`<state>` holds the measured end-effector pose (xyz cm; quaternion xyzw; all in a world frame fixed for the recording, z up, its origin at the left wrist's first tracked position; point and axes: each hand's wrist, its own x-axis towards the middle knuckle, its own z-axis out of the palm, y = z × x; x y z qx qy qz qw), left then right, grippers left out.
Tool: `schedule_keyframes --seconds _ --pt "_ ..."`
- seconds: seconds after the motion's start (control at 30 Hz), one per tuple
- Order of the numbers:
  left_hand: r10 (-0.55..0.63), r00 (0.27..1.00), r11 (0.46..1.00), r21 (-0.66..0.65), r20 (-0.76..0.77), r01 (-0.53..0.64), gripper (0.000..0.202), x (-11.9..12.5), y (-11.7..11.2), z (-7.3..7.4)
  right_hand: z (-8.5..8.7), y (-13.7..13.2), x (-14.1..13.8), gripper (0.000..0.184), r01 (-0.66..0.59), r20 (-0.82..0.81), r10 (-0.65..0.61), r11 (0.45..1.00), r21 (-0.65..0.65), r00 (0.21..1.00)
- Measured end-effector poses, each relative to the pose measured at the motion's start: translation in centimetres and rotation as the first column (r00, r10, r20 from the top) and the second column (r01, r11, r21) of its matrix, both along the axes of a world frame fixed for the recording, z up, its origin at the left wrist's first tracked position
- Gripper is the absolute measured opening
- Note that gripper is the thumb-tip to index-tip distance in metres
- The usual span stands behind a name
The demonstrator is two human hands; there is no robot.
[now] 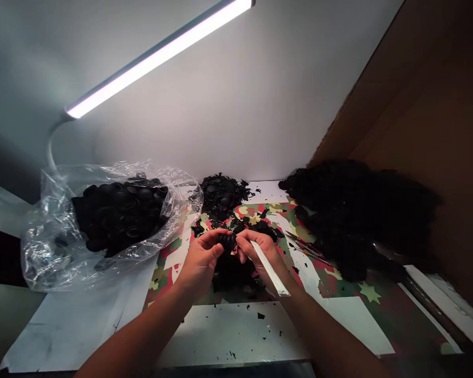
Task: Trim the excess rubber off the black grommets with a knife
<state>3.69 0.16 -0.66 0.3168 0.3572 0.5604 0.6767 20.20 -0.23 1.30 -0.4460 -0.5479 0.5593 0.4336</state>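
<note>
Between my two hands is a small black ribbed part [227,241], rubber-like, held up over the work surface. My left hand [199,261] pinches it from the left with thumb and fingers. A white stick-like tool [268,268] is gripped in my right hand [265,253], its long handle slanting back toward my wrist. The tool's working tip is hidden by my fingers, close to the black part. Beneath my hands lies a dark pile of black scraps [234,277] on a camouflage-patterned sheet [327,286].
On the left, a clear plastic bag [51,257] holds many black ribbed parts [120,212]. Black trimmings [223,195] are heaped at the back. A large black heap [350,210] fills the right, near a thin red-and-metal tool [307,247]. A lit lamp [161,59] hangs above.
</note>
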Motion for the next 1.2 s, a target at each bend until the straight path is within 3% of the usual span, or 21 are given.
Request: schedule_keyframes --seconds 0.13,0.27,0.33,0.4,0.47,0.53,0.6,0.67,0.73,0.77,0.9,0.97,1.07,1.2 --pt "-0.011 0.995 0.997 -0.072 0.097 0.018 0.048 0.1 -0.2 0.2 0.0 -0.2 0.1 0.034 -0.003 0.017 0.004 0.999 -0.051 1.0" --pt "-0.024 0.996 0.998 -0.049 0.09 0.029 0.045 0.0 -0.3 0.0 0.1 -0.3 0.1 0.031 -0.001 0.046 0.002 0.999 -0.038 0.999" --pt "-0.019 1.0 1.0 0.002 0.021 0.019 0.042 -0.2 -0.3 0.1 0.0 -0.2 0.1 0.029 0.002 0.105 -0.003 1.0 0.015 0.995" --pt "0.034 0.991 0.995 0.102 -0.133 -0.021 0.041 -0.5 -0.2 0.4 -0.4 -0.1 0.0 0.025 0.034 0.226 -0.078 0.981 0.19 0.971" --pt "0.102 0.945 0.982 0.184 -0.311 -0.045 0.044 -0.9 -0.2 1.0 -0.8 -0.1 -0.2 0.02 0.054 0.332 -0.239 0.875 0.481 0.912" --pt "0.042 0.909 0.987 0.161 -0.414 0.028 0.047 -1.3 -0.2 1.5 -1.3 -0.1 -0.4 0.016 0.009 0.365 -0.404 0.681 0.732 0.839" --pt "-0.076 0.907 0.988 0.089 -0.415 0.123 0.049 -1.6 -0.2 1.8 -1.7 -0.3 -0.7 0.016 -0.088 0.379 -0.494 0.515 0.852 0.782" --pt "-0.097 0.912 0.988 0.068 -0.398 0.135 0.046 -1.8 -0.1 1.8 -1.8 -0.5 -0.9 0.018 -0.171 0.407 -0.522 0.441 0.881 0.75" --pt "-0.037 0.908 0.99 0.106 -0.416 0.089 0.04 -2.0 0.1 1.7 -1.9 -0.7 -0.9 0.017 -0.206 0.432 -0.477 0.455 0.866 0.765" --pt "-0.011 0.901 0.989 0.126 -0.434 0.073 0.04 -2.1 0.2 1.6 -1.9 -0.7 -0.8 0.015 -0.198 0.439 -0.433 0.497 0.845 0.787" --pt "0.065 0.852 0.987 0.162 -0.519 0.023 0.064 -2.7 1.0 1.4 -1.9 -0.8 0.1 0.015 -0.012 0.354 -0.265 0.786 0.618 0.897" --pt "0.078 0.803 0.983 0.179 -0.591 0.036 0.055 -3.0 1.3 1.4 -1.7 -0.6 0.5 0.023 0.08 0.275 -0.245 0.864 0.497 0.93" --pt "0.087 0.735 0.96 0.254 -0.672 0.118 0.037 -3.0 1.2 1.5 -1.4 -0.2 0.6 0.028 0.07 0.295 -0.258 0.849 0.524 0.92" --pt "0.131 0.675 0.915 0.351 -0.726 0.199 0.031 -2.5 0.5 1.8 -1.3 0.5 0.2 0.02 -0.2 0.551 -0.296 0.717 0.668 0.78"
